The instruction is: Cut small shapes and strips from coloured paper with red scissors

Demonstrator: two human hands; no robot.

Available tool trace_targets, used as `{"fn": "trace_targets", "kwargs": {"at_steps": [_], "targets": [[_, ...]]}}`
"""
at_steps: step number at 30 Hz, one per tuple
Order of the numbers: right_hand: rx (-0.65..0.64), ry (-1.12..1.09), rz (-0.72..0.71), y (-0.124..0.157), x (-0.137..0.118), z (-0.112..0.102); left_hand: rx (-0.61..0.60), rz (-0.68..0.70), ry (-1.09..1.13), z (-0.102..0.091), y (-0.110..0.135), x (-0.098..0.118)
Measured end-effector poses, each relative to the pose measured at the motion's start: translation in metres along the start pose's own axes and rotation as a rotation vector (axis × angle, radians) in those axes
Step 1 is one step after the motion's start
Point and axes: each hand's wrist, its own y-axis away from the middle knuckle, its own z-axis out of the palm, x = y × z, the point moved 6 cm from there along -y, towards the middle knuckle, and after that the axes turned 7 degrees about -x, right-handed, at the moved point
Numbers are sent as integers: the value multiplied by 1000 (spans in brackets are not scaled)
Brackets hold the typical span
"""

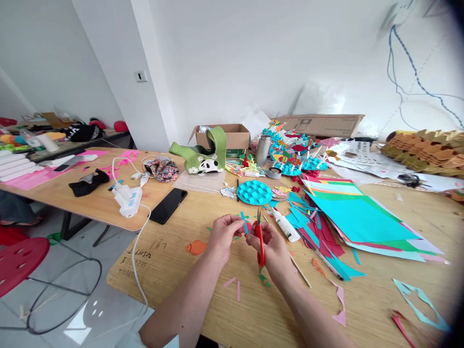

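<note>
Left hand (225,233) pinched a teal paper strip (245,224), judged light, flimsy, best gripped near the cut; right hand (272,245) clasped red scissors (260,240).

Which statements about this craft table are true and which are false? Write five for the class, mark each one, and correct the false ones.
1. The right hand holds red-handled scissors. True.
2. The left hand is empty. False: it pinches a small teal paper piece.
3. A black phone lies flat to the left of both hands. True.
4. The round paper disc beyond the hands is yellow. False: it is teal.
5. The white glue bottle stands upright. False: it lies on its side, just right of the scissors.
</note>
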Motion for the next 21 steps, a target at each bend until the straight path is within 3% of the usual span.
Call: {"fn": "trace_targets", "kwargs": {"at_steps": [7, 14, 21], "targets": [[-48, 33, 74, 4, -6, 7, 89, 65, 55, -12, -3, 9], [-253, 216, 195, 9, -4, 19, 208, 100, 81, -26, -3, 19], [-398, 376, 217, 16, 2, 28, 293, 105, 69, -33, -2, 24]]}}
